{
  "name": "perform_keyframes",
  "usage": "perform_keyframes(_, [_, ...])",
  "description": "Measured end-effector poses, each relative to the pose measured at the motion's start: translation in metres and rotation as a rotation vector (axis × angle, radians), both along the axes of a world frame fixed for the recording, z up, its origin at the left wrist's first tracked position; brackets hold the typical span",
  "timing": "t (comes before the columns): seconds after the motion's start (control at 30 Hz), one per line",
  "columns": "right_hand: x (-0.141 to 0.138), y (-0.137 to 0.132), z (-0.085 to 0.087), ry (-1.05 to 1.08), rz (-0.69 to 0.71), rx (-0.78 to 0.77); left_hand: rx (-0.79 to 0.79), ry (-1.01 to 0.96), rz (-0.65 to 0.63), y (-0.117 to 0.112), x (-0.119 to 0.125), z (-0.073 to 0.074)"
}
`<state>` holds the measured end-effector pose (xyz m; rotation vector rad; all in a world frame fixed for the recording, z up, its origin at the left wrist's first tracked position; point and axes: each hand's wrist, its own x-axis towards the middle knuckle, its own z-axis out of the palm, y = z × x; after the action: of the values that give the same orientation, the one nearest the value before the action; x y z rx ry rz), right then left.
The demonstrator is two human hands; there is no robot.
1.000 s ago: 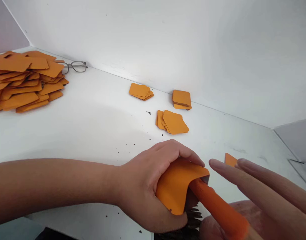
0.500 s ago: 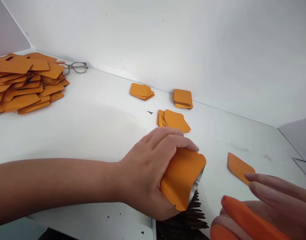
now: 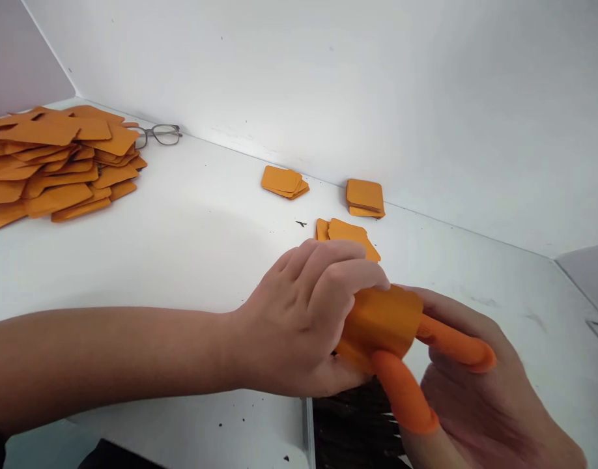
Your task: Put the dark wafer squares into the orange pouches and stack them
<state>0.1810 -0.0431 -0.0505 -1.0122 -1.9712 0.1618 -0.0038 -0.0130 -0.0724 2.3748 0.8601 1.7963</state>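
Note:
My left hand (image 3: pixel 309 312) is closed around an orange pouch (image 3: pixel 384 319), holding it bowed into a rounded shape above the table's front edge. My right hand (image 3: pixel 469 384) meets the pouch from the right; its thumb (image 3: pixel 404 394) and forefinger (image 3: pixel 455 345) wear orange rubber finger covers and pinch the pouch's open end. Under both hands lies a dark heap of thin black pieces (image 3: pixel 357 430), partly hidden.
A big pile of orange pouches (image 3: pixel 55 163) sits at far left with a pair of glasses (image 3: pixel 159 135) behind it. Three small stacks of pouches (image 3: pixel 285 181) (image 3: pixel 365 197) (image 3: pixel 348 233) lie near the white back wall. Dark crumbs dot the white table (image 3: pixel 191 241).
My right hand came back up from the lower right and took hold of the pouch's end. My left hand curled the pouch rounder. The single pouch lying at right is now hidden.

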Motion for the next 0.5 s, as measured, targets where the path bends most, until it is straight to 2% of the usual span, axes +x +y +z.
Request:
perform_keyframes(0.07, [0.004, 0.001, 0.000, 0.063, 0.005, -0.005, -0.020, -0.002, -0.035, -0.002, 0.000, -0.001])
perform_keyframes(0.23, [0.007, 0.004, 0.001, 0.149, -0.158, 0.067, -0.190, -0.010, -0.132, -0.005, -0.001, 0.007])
perform_keyframes(0.33, [0.006, 0.007, 0.002, 0.031, -0.160, 0.166, -0.264, 0.051, -0.150, -0.004, -0.004, 0.015])
perform_keyframes(0.5, [0.013, 0.011, 0.002, -0.253, -0.155, 0.439, -0.175, 0.017, -0.182, 0.001, -0.007, 0.019])
